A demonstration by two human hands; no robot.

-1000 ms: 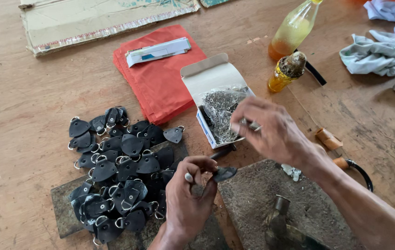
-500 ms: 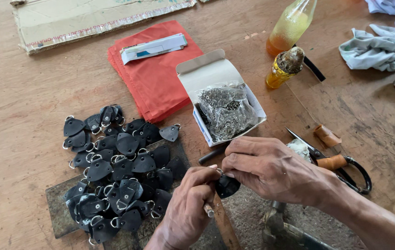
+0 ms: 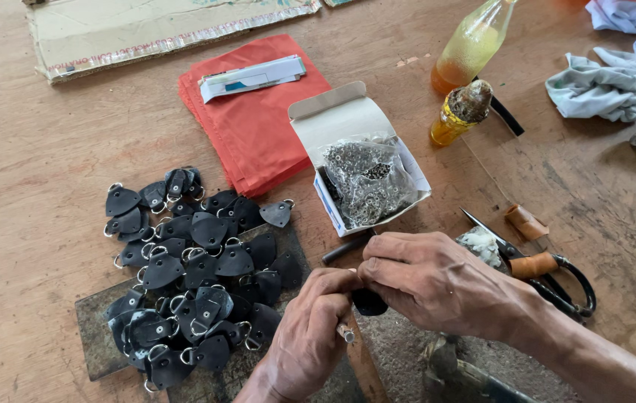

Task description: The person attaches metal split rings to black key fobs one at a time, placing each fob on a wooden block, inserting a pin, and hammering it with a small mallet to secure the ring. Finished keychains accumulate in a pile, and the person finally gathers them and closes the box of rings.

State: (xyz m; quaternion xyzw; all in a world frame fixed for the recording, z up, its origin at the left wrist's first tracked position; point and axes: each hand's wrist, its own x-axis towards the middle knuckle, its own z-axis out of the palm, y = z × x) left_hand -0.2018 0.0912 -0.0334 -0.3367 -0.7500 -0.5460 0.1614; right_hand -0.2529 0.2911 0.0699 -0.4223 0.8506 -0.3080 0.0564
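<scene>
Head view: both hands' grip still closed on the black leather piece [image 3: 369, 301], right hand [image 3: 437, 282] now against left hand [image 3: 310, 336].

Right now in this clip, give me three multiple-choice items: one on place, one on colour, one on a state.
1. Where does the pile of black leather tabs lie relative to the open box?
A left of it
B right of it
C inside it

2. What colour is the folded cloth under the flat packet?
A blue
B red
C green

3. What do the left hand and right hand do?
A rest flat
B pinch one small black piece together
C lift the scissors

A, the pile is left; B, the cloth is red; B, fingers meet on it.
</scene>
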